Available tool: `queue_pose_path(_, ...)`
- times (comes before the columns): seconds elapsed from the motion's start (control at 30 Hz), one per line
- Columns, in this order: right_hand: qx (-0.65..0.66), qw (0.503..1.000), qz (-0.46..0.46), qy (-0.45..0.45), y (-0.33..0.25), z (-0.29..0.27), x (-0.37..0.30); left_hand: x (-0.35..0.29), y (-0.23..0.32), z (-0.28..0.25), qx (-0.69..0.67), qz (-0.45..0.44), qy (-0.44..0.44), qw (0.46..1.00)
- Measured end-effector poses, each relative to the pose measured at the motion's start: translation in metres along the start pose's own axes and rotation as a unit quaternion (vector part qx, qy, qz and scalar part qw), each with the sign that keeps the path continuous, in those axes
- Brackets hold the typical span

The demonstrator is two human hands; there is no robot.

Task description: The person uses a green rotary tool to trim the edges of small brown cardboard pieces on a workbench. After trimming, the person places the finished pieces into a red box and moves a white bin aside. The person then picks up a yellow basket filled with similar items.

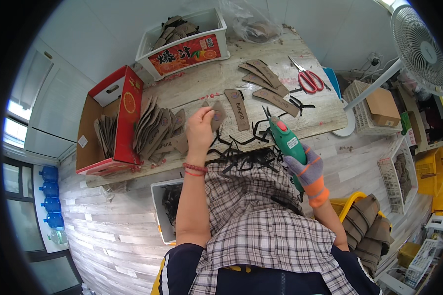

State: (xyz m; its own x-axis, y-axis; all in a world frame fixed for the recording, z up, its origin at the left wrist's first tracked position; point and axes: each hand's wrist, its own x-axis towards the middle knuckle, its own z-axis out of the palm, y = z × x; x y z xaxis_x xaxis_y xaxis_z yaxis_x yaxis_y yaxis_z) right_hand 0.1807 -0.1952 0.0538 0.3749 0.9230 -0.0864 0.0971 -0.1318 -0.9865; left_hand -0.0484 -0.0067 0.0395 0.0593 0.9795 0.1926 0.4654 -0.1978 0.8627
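Note:
My bare left hand point(200, 129), with red bands at the wrist, is closed at the fingertips on a brown fabric piece point(219, 117) bearing a round logo, slightly blurred. In a grey and orange glove, my right hand point(307, 172) grips green electric scissors point(286, 139), their pointed blades aimed at the far side of the table. Beyond the blades lie a curved brown piece point(237, 109) and a fan of similar pieces point(266, 76). Black strips point(236, 145) are scattered along the table edge and over my checked apron point(251, 196).
At left, a red carton point(130, 115) lies on its side with brown pieces spilling out. A white bin point(221, 49) of pieces stands at the back. Red-handled scissors point(310, 81) lie far right, near a fan point(423, 54). A yellow basket point(352, 201) sits below right.

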Motion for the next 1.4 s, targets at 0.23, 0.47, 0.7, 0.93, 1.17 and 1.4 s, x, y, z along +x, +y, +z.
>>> queue_pose_path(0.23, -0.023, 0.999, 0.030, 0.017, 0.002, 0.002, -0.001, 0.036, 0.022, 0.063, 0.366, 0.073, 0.054, 0.926)
queue_pose_path(0.47, -0.001, 0.999, 0.040, 0.017, 0.003, 0.000, 0.000, 0.056, -0.008, 0.113, 0.151, -0.023, 0.066, 0.986)
queue_pose_path(0.7, -0.047, 0.998, 0.026, 0.030, 0.006, 0.010, 0.006, 0.019, 0.017, 0.098, -0.419, -0.079, 0.055, 0.903)
queue_pose_path(0.93, -0.080, 0.997, 0.006, 0.021, 0.012, 0.020, 0.004, -0.010, 0.046, 0.078, -0.601, -0.148, 0.073, 0.782)
queue_pose_path(1.17, -0.082, 0.997, 0.007, 0.017, 0.008, 0.021, 0.001, -0.019, 0.053, 0.085, -0.613, -0.129, 0.092, 0.774)
queue_pose_path(1.4, -0.047, 0.999, 0.013, 0.016, -0.001, 0.019, 0.000, -0.033, 0.053, 0.091, -0.602, -0.149, 0.051, 0.783)
